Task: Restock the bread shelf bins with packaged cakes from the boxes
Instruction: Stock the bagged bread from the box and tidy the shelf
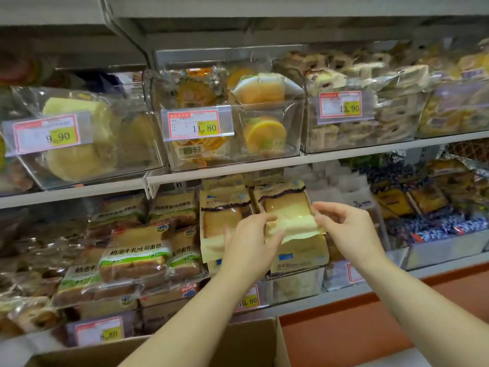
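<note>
Packaged cake [287,207]: held up between both hands, its long axis pointing away from them and tilted upward.
Left hand [250,242]: curled on the near left corner.
Right hand [349,229]: pinching the right edge.
Bin [296,286]: just below and ahead of both hands, and neither looks nearer.

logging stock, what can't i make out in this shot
Head view:
Box: inside cut off by the bottom edge and left forearm.
Price tag: left part behind that forearm.
Cake pack: lower print covered by the left hand and right hand.
</note>
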Tool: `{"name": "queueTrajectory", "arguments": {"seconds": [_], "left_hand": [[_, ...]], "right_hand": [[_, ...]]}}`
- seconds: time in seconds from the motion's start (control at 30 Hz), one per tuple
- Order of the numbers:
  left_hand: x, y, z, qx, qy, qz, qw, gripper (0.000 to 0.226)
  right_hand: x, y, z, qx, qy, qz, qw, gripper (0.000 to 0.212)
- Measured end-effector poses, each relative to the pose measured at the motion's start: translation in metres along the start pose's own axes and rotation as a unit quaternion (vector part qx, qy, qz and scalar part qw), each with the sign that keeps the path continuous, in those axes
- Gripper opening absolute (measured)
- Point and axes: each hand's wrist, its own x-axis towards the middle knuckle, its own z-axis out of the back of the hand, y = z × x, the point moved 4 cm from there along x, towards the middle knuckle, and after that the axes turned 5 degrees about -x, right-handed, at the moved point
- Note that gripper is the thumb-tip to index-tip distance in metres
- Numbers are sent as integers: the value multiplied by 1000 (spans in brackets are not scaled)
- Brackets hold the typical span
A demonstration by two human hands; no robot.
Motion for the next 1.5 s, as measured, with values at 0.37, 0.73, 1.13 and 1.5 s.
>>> {"name": "queueTrajectory", "arguments": {"seconds": [0.37, 0.73, 1.13, 1.5], "left_hand": [[12, -15, -8, -19, 36, -57, 998, 43], [16, -6, -5, -44, 17, -78, 996, 42], [15, -3, 11, -379, -29, 76, 922, 45], [-6, 43, 40, -433, -163, 166, 871, 50]], "right_hand": [[20, -23, -8, 239, 40, -182, 953, 24], [24, -15, -3, 177, 128, -172, 960, 21], [5, 18, -6, 324, 105, -112, 934, 23], [17, -17, -10, -167, 87, -76, 979, 49]]}}
